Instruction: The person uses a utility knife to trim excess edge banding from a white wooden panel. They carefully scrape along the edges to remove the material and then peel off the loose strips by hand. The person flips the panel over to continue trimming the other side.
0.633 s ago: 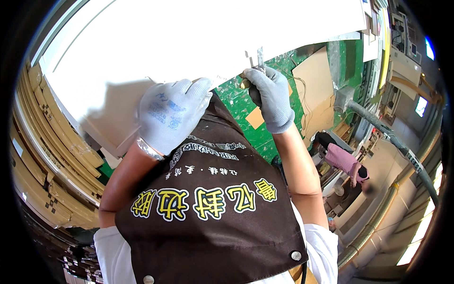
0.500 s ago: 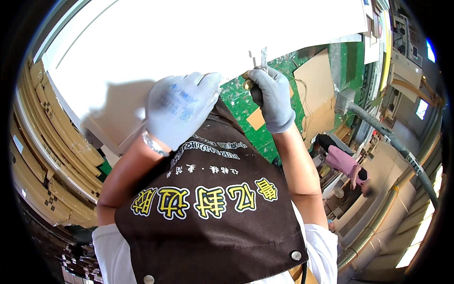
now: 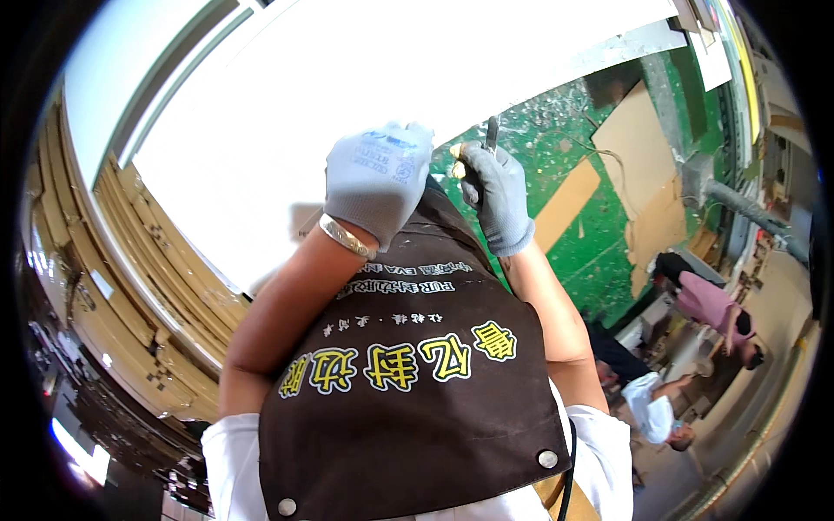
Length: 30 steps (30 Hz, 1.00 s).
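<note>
A large white panel (image 3: 365, 69) fills the upper part of the view, its near edge running past my hands. My left hand (image 3: 375, 187), in a pale grey glove, is at that edge with its back turned up and its fingers curled. What those fingers hold, if anything, is hidden. To its right, my right hand (image 3: 497, 195), gloved as well, is closed around a narrow tool with a flat metal blade (image 3: 493, 132) sticking up past the fingers. Yellowish fingertips (image 3: 456, 161) show beside the tool. A dark brown apron (image 3: 417, 451) covers my front.
Stacked brown cardboard-wrapped boards (image 3: 156, 286) stand at the left. On the green floor (image 3: 556, 204) lie cardboard pieces (image 3: 638, 174) and a cable. A grey pipe (image 3: 747, 208) runs at the right. A person in pink (image 3: 704, 300) and another in a light shirt (image 3: 647, 399) are farther off.
The view has shifted. My left hand has gone from lying outstretched to curled fingers, nearer the right hand. The right hand keeps the bladed tool, now lower. A second person has come into view.
</note>
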Each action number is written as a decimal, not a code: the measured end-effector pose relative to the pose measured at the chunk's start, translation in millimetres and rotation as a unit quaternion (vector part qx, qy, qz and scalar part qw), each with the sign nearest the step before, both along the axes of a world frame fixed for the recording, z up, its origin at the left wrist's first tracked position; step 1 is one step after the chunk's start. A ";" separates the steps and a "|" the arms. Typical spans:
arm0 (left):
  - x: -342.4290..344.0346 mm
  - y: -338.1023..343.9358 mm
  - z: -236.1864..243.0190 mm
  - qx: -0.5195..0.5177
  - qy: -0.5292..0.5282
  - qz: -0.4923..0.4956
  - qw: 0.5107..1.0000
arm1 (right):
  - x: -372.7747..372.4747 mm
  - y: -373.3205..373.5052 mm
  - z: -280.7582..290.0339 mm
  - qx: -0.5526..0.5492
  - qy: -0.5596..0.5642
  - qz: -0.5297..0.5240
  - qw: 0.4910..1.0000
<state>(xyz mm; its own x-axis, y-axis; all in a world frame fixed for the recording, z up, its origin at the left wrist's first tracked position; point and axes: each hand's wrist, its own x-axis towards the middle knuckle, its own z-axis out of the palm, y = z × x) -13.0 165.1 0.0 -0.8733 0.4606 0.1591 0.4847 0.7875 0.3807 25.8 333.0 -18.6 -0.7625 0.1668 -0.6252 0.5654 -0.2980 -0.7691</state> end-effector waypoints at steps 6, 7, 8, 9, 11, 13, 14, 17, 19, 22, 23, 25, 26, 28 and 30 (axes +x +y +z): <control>0.6 1.7 1.3 -0.085 0.023 0.012 0.996 | 0.4 4.7 -1.1 -0.091 0.014 -0.003 0.996; 0.5 2.2 1.1 -0.098 -0.007 0.019 0.995 | -2.6 5.9 5.6 -0.077 -0.006 0.004 0.997; 0.2 3.7 4.4 -0.093 -0.047 0.038 0.994 | -3.9 10.2 2.9 -0.093 0.001 0.009 0.996; -2.7 3.5 16.9 -0.073 -0.115 0.087 0.987 | -3.7 8.0 -2.8 -0.121 0.007 0.008 0.993; -1.9 8.5 21.3 -0.064 -0.151 0.099 0.981 | -7.5 15.8 -11.5 -0.108 -0.017 0.041 0.993; 0.1 9.0 20.3 -0.068 -0.154 0.103 0.980 | -7.8 20.6 -16.2 -0.128 -0.019 0.046 0.990; -0.5 8.1 21.9 -0.069 -0.155 0.105 0.980 | -9.4 20.7 -16.9 -0.126 -0.024 0.040 0.991; -2.4 9.6 33.5 -0.007 -0.225 0.172 0.959 | -12.9 28.2 -18.2 -0.128 -0.008 0.066 0.990; -1.4 6.5 33.6 -0.008 -0.248 0.196 0.949 | -13.1 33.1 -24.2 -0.125 0.011 0.079 0.989; 0.1 7.7 37.0 -0.003 -0.237 0.198 0.951 | -15.2 39.6 -26.8 -0.166 -0.001 0.070 0.984; -0.8 9.4 38.5 -0.011 -0.227 0.194 0.954 | -15.3 40.2 -27.0 -0.167 -0.002 0.073 0.983; -2.1 12.3 37.5 -0.032 -0.198 0.182 0.962 | -17.5 43.8 -26.2 -0.164 0.002 0.079 0.983; -1.0 11.9 35.1 -0.048 -0.181 0.175 0.966 | -17.9 45.3 -25.8 -0.164 0.002 0.086 0.983; -0.6 11.4 32.7 -0.083 -0.132 0.153 0.976 | -19.7 47.0 -24.2 -0.166 0.002 0.098 0.981; -0.4 11.9 31.8 -0.120 -0.068 0.122 0.983 | -20.7 48.6 -19.2 -0.180 -0.007 0.101 0.979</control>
